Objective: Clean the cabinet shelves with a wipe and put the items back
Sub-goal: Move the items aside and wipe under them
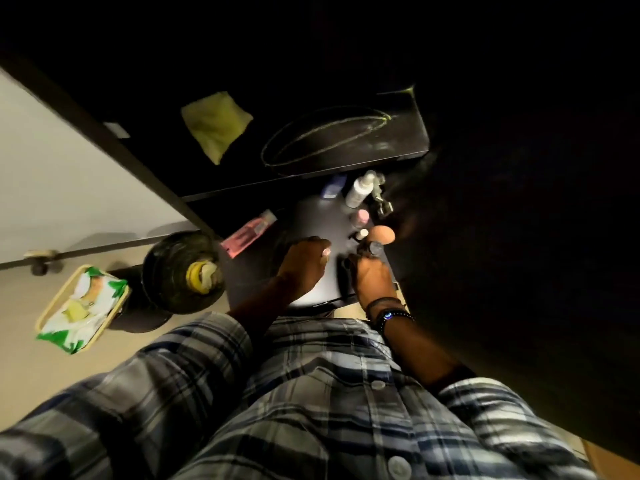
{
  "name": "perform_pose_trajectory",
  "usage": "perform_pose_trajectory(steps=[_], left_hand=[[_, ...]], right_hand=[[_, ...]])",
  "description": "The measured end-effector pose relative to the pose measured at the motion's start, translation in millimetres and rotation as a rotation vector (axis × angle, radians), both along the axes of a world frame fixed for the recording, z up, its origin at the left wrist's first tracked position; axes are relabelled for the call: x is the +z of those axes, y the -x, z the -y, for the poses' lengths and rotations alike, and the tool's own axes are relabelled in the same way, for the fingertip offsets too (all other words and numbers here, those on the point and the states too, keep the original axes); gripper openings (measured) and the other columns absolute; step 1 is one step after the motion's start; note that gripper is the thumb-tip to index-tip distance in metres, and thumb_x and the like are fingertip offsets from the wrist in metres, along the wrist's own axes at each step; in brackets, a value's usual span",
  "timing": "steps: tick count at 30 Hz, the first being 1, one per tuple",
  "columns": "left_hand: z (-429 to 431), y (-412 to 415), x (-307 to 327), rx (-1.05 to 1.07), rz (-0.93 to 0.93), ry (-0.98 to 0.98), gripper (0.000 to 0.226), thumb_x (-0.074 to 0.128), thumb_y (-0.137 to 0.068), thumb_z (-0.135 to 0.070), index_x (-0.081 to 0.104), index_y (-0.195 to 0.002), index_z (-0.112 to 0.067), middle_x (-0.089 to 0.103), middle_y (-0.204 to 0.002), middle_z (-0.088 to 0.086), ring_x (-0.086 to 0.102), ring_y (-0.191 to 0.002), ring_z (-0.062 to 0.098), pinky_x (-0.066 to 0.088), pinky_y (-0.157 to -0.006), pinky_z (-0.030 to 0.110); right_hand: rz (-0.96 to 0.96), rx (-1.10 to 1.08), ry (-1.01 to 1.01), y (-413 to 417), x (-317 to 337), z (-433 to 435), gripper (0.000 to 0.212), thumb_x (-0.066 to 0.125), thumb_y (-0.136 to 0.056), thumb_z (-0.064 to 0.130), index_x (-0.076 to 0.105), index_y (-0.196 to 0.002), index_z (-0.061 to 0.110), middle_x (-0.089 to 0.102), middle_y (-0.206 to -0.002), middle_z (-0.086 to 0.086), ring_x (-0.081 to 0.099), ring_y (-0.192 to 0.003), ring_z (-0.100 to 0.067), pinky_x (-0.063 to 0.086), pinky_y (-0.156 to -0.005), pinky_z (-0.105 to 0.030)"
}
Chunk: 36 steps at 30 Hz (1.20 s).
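The right hand (371, 276) grips a small dark bottle (372, 249) on the lower shelf (317, 216). The left hand (304, 262) rests beside it, fingers curled; whether it holds anything I cannot tell. A white spray bottle (358, 190) stands beyond. The yellow wipe (214, 124) lies on the upper shelf (401, 133).

Yel. wipe (215, 124) flat on upper shelf (398, 133); bottles (358, 190) bunched on lower shelf (311, 216).

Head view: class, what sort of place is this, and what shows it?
Probably a home, at a dark toiletries cabinet: bottles and a makeup sponge on its shelf, wipes pack and bin on the floor.
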<state>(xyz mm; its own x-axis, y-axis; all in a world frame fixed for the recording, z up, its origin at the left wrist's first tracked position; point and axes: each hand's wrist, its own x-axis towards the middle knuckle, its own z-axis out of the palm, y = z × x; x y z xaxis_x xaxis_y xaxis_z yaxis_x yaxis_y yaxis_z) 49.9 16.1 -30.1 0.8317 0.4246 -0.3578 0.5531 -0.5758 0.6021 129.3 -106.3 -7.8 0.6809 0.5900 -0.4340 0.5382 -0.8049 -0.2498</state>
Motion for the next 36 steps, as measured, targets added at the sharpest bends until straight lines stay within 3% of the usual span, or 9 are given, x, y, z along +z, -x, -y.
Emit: perform_pose_trajectory(steps=[5, 12, 16, 20, 24, 28, 30, 33, 36], left_hand=[[22, -40, -4, -0.07, 0.103, -0.016, 0.008, 0.054, -0.084, -0.011, 0.061, -0.081, -0.008, 0.064, -0.086, 0.015, 0.059, -0.083, 0.036, 0.039, -0.068, 0.036], [39, -59, -20, -0.114, 0.113, -0.042, 0.017, 0.055, -0.088, -0.016, 0.063, -0.101, -0.009, 0.066, -0.101, 0.011, 0.059, -0.095, 0.03, 0.033, -0.075, 0.029], [42, -59, -29, -0.088, 0.09, -0.013, 0.03, 0.06, -0.085, -0.017, 0.061, -0.114, -0.014, 0.065, -0.107, 0.008, 0.059, -0.101, 0.027, 0.039, -0.083, 0.028], [39, -52, -31, -0.036, 0.052, -0.001, 0.041, 0.061, -0.085, -0.016, 0.055, -0.125, -0.015, 0.061, -0.121, 0.009, 0.056, -0.111, 0.028, 0.041, -0.093, 0.033], [9, -32, -38, 0.115, 0.026, -0.052, 0.049, 0.047, -0.085, -0.026, 0.051, -0.132, -0.01, 0.055, -0.132, 0.015, 0.051, -0.12, 0.035, 0.04, -0.101, 0.04], [-41, -9, -45, 0.326, -0.044, -0.144, 0.057, 0.046, -0.09, -0.025, 0.035, -0.139, 0.001, 0.034, -0.145, 0.027, 0.029, -0.137, 0.039, 0.021, -0.113, 0.044], [-62, 1, -51, 0.397, -0.21, -0.13, 0.061, 0.048, -0.094, -0.03, 0.025, -0.144, -0.003, 0.023, -0.15, 0.025, 0.024, -0.138, 0.038, 0.025, -0.11, 0.045], [-81, 12, -62, 0.416, -0.319, -0.089, 0.057, 0.052, -0.092, -0.033, 0.034, -0.141, -0.009, 0.034, -0.143, 0.024, 0.039, -0.127, 0.039, 0.041, -0.099, 0.048], [-88, 8, -61, 0.34, -0.322, -0.094, 0.047, 0.049, -0.094, -0.032, 0.044, -0.134, -0.008, 0.046, -0.135, 0.023, 0.046, -0.121, 0.04, 0.042, -0.098, 0.05]], right_hand=[[0.026, 0.007, -0.015, -26, -5, 25, 0.026, 0.042, -0.096, 0.011, 0.061, -0.11, 0.002, 0.063, -0.112, -0.022, 0.06, -0.099, -0.041, 0.045, -0.081, -0.042], [0.017, 0.04, -0.064, -35, -13, 42, 0.022, 0.049, -0.092, 0.008, 0.064, -0.107, 0.008, 0.065, -0.107, -0.018, 0.063, -0.093, -0.037, 0.049, -0.077, -0.04], [0.015, 0.028, -0.087, -36, -17, 44, 0.018, 0.048, -0.092, 0.008, 0.063, -0.104, 0.005, 0.065, -0.105, -0.019, 0.063, -0.093, -0.038, 0.048, -0.076, -0.041], [0.03, 0.025, -0.115, -33, -19, 45, 0.019, 0.049, -0.092, 0.007, 0.063, -0.105, 0.004, 0.066, -0.104, -0.02, 0.063, -0.092, -0.039, 0.05, -0.078, -0.042], [0.065, 0.052, -0.169, -28, -19, 45, 0.018, 0.054, -0.09, 0.006, 0.063, -0.105, 0.002, 0.065, -0.104, -0.02, 0.064, -0.089, -0.04, 0.053, -0.075, -0.043], [0.089, 0.083, -0.184, -24, -19, 50, 0.018, 0.058, -0.086, 0.003, 0.064, -0.103, 0.004, 0.065, -0.101, -0.019, 0.065, -0.083, -0.039, 0.054, -0.069, -0.041], [0.101, 0.087, -0.209, -23, -20, 56, 0.021, 0.062, -0.083, 0.001, 0.065, -0.103, 0.004, 0.066, -0.101, -0.019, 0.066, -0.081, -0.039, 0.055, -0.067, -0.04], [0.092, 0.079, -0.196, -24, -22, 62, 0.025, 0.063, -0.083, 0.001, 0.064, -0.106, 0.007, 0.065, -0.106, -0.015, 0.066, -0.084, -0.037, 0.057, -0.07, -0.042], [0.096, 0.072, -0.202, -26, -21, 61, 0.024, 0.065, -0.082, 0.002, 0.064, -0.104, 0.009, 0.065, -0.104, -0.014, 0.066, -0.082, -0.037, 0.057, -0.068, -0.042]])
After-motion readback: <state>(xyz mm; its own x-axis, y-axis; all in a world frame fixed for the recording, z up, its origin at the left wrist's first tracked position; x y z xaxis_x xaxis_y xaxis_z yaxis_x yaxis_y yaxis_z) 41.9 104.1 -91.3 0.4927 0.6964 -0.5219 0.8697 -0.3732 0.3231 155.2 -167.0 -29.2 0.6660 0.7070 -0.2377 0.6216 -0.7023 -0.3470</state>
